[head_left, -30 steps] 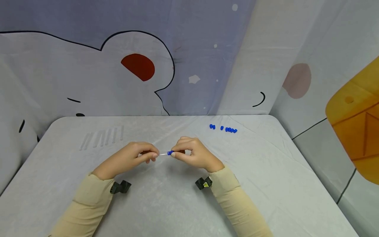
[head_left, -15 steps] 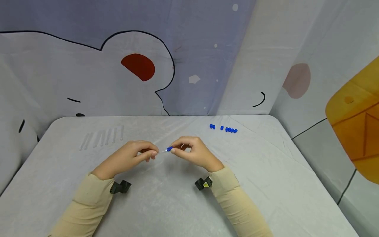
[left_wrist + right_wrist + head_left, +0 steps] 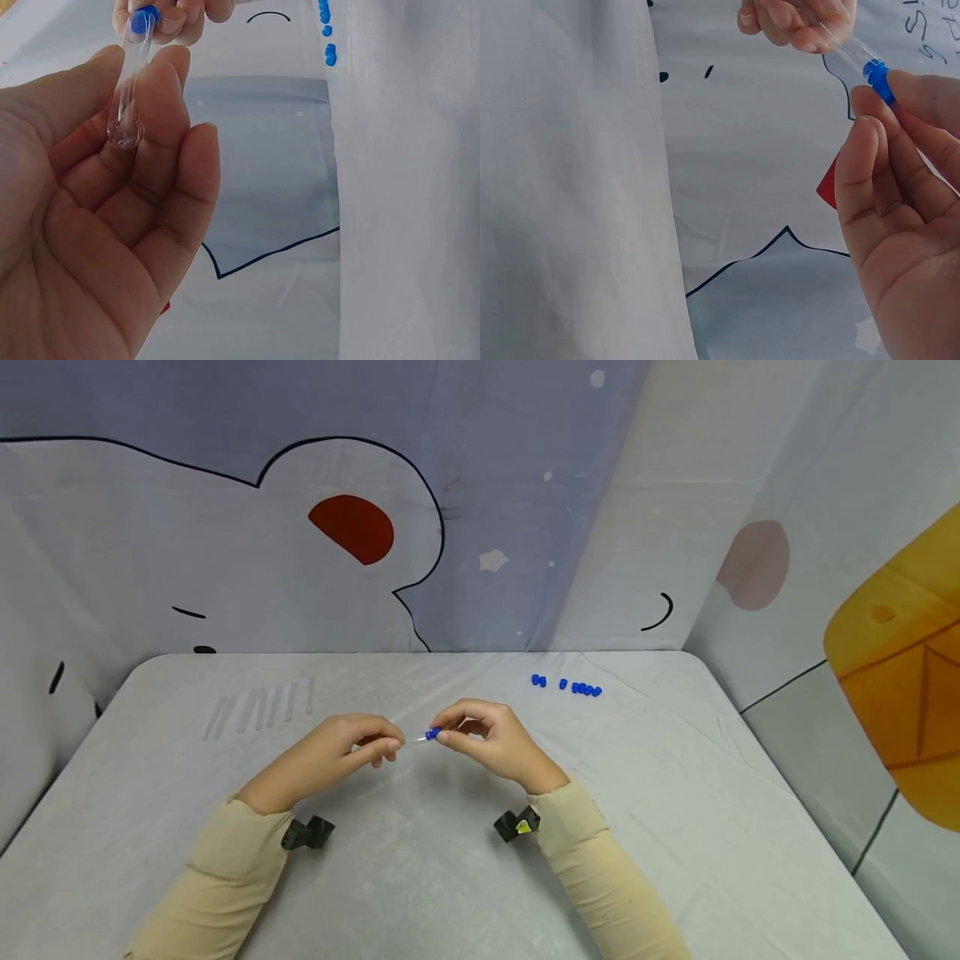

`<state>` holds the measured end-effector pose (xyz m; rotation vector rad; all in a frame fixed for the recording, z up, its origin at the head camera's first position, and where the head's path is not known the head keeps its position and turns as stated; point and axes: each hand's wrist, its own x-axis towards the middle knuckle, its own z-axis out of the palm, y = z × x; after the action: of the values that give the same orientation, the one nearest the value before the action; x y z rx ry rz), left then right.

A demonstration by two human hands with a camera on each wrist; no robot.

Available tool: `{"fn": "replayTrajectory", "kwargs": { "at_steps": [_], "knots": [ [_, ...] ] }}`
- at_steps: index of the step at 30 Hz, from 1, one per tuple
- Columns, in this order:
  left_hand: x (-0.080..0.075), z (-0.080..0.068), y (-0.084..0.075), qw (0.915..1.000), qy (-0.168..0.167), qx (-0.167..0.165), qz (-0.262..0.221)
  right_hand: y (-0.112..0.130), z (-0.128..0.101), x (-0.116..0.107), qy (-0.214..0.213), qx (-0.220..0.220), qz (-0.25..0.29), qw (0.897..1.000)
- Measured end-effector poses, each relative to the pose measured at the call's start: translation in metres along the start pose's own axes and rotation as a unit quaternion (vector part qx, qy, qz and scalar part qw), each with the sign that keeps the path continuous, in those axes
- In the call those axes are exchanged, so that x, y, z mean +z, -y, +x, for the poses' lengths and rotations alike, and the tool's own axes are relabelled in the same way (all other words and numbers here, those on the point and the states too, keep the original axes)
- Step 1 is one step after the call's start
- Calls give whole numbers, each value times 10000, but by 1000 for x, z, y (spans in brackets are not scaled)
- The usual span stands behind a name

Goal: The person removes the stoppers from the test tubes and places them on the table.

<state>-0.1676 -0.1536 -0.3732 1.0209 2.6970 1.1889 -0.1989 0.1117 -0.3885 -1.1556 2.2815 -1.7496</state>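
Note:
Between thumb and fingers my left hand (image 3: 337,753) pinches a clear test tube (image 3: 129,97), its rounded closed end lying toward the palm in the left wrist view. At the tube's other end, my right hand (image 3: 491,739) pinches a blue cap (image 3: 880,81) with thumb and index finger. The cap sits at the tube's mouth; part of its ribbed plug shows at the glass in the right wrist view. Tube and cap are held above the table, tilted slightly up toward the right hand.
Several clear tubes (image 3: 258,710) lie in a row on the white-covered table (image 3: 420,877) at the back left. Several blue caps (image 3: 582,688) lie at the back right. A printed cloth wall (image 3: 495,510) rises behind the table.
My right hand has risen slightly with the blue cap, and the tube now tilts more upward toward it. The left hand has barely moved. Tubes and caps on the table stay put.

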Motion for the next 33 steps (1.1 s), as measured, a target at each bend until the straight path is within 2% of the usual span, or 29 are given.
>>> {"fn": "replayTrajectory", "kwargs": {
  "at_steps": [14,22,29,33],
  "knots": [
    [1,4,2,9991,316,-97,-280,-1,2,-4,180,-119,231,9995],
    [1,5,3,9963,526,-277,-616,-3,1,-7,327,-182,609,9974],
    [2,4,4,9960,502,-374,-642,0,1,-9,214,34,570,9981],
    [2,2,5,9960,409,-570,-555,1,0,-12,78,174,534,9984]
  ]
}}
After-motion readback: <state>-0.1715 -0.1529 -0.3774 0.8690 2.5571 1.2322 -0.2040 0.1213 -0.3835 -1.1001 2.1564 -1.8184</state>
